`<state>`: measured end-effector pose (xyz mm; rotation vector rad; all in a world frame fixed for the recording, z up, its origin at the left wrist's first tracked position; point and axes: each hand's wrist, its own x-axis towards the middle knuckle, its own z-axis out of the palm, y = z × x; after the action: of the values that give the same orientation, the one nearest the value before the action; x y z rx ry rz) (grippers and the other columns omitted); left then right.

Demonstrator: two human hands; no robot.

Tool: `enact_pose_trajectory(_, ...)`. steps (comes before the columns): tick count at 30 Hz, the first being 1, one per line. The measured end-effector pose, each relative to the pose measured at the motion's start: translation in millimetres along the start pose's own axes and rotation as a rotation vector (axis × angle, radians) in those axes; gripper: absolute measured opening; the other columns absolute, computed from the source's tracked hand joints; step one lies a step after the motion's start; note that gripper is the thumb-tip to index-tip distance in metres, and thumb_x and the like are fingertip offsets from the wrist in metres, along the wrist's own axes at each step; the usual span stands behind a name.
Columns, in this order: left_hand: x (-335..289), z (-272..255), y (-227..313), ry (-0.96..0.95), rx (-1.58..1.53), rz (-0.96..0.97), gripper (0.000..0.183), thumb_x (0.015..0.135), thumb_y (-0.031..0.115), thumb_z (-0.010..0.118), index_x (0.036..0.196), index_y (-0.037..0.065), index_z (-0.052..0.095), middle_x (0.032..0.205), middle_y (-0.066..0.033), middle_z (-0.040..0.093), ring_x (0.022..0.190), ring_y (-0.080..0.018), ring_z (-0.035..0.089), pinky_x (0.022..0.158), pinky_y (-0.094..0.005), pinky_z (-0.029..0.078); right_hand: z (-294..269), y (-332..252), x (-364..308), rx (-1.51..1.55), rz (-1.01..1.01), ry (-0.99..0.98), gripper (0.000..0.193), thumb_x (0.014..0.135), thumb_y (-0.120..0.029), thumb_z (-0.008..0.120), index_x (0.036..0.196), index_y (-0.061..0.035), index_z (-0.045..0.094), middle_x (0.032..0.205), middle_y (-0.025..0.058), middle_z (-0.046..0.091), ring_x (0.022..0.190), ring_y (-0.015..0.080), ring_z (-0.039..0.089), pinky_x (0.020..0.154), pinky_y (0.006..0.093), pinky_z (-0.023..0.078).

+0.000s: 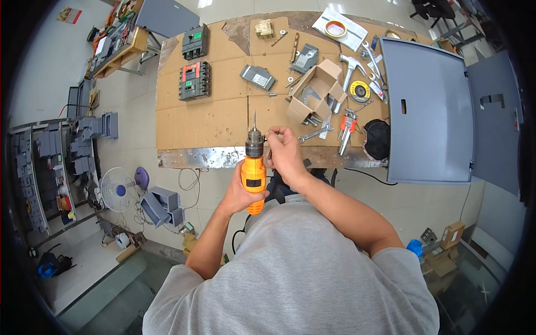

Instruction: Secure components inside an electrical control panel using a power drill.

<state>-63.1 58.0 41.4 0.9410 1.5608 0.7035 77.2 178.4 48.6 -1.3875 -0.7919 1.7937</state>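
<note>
Two dark breakers [195, 81] (one red-marked) sit beyond the drill [254, 177].

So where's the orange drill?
In the head view, the orange drill is just left of centre, held in the left hand, with the right hand beside its chuck.

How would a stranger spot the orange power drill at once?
Find the brown cardboard-covered workbench. At its near edge, the bare left hand holds the orange power drill; its dark metal chuck and thin bit set it apart from the silver wrenches.
</note>
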Motion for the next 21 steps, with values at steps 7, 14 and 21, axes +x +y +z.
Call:
enact_pose_trajectory(7,-9.8,12.2,-16.0,0.140,0.120,0.061,0.091,0.066,0.010,0.091,0.142,0.004,0.041,0.122,-0.0123,0.062,0.110,-0.0256,0.063,0.100,-0.0392,0.052,-28.3,1.7,12.4,-0.046,0.604,-0.252,0.037,0.102,-0.037,0.045,0.081,-0.0089,0.054,0.064,0.0039,0.051,0.051,0.0147,0.049,0.044,0.0319,0.035)
enact_pose_trajectory(14,-3.0,18.9,-37.3,0.174,0.406,0.105,0.089,0.064,0.006,0.088,0.141,0.005,0.043,0.127,-0.0174,0.058,0.119,-0.0310,0.061,0.104,-0.0411,0.049,-29.4,49.8,20.6,-0.104,0.487,-0.045,0.048,0.105,-0.050,0.050,0.074,-0.0132,0.050,0.057,-0.0012,0.039,0.042,0.0143,0.034,0.040,0.0332,0.025)
enact_pose_trajectory(21,-6.8,16.5,-60.0,0.157,0.420,0.058,0.080,0.069,0.007,0.087,0.138,0.004,0.046,0.118,-0.0169,0.065,0.109,-0.0323,0.067,0.098,-0.0418,0.053,-35.0,90.1,35.2,0.024,0.638,-0.129,0.044,0.104,-0.043,0.056,0.074,-0.0102,0.053,0.054,-0.0011,0.038,0.041,0.0145,0.035,0.038,0.0359,0.024)
